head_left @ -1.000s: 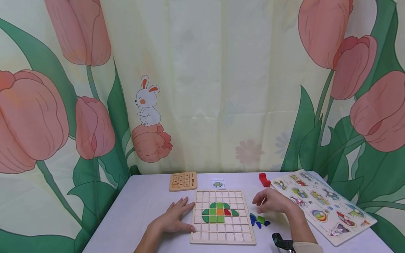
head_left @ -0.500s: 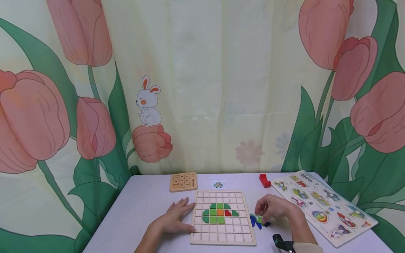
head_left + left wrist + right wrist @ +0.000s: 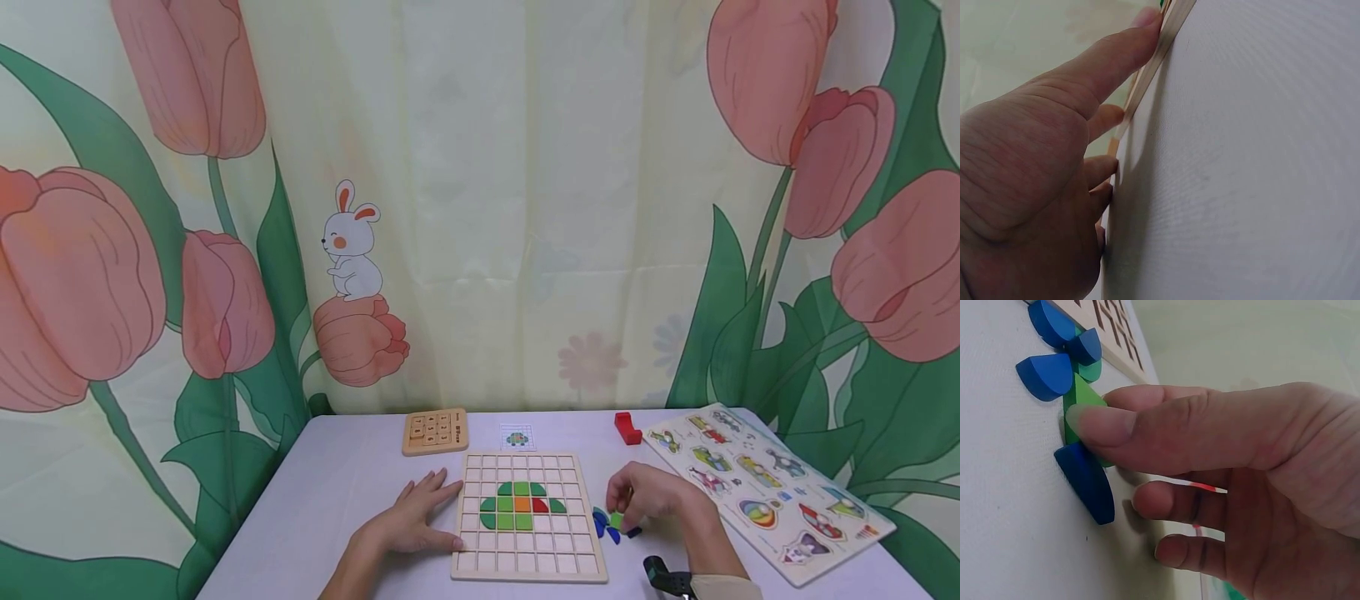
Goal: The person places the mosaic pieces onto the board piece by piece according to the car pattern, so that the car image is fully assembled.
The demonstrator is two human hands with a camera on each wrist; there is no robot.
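My left hand (image 3: 412, 521) lies at the left edge of a wooden grid board (image 3: 528, 577), fingers extended; its thumb (image 3: 1125, 53) touches the frame. Green quarter-round and square pieces, an orange square (image 3: 521, 503) and a red piece (image 3: 539, 504) fill part of the grid. Right of the board, my right hand (image 3: 652, 492) pinches a light green block (image 3: 1087, 394) between thumb and index finger, low over the table. Around it lie several blue quarter-round pieces (image 3: 1047, 376) and a darker green piece (image 3: 1090, 370). The index fingertip is mostly hidden behind the thumb and block.
Behind the board lie a wooden number puzzle (image 3: 435, 432) and a small pattern card (image 3: 517, 437). A red L-shaped object (image 3: 627, 429) stands at the back right. To the right, a large picture board (image 3: 772, 492) reaches the table's side edge. A floral curtain hangs behind.
My right hand has come down onto the loose pieces and its thumb and index finger have closed on the light green block. The left hand and the board have stayed put.
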